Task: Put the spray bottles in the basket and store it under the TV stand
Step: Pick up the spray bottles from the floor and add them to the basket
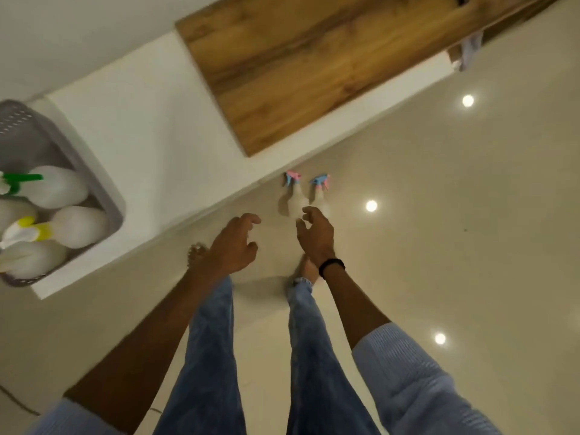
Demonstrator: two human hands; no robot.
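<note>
Several white spray bottles point(59, 186), green and yellow triggers, lie in a grey basket point(94, 171) at far left on the white surface point(157, 127). Left hand point(233, 246), grip spread, empty. Two bottles point(296, 199) with pink-blue triggers stand on the floor point(439, 215) beside the surface. Right hand point(315, 237), grip spread, just short of them.
</note>
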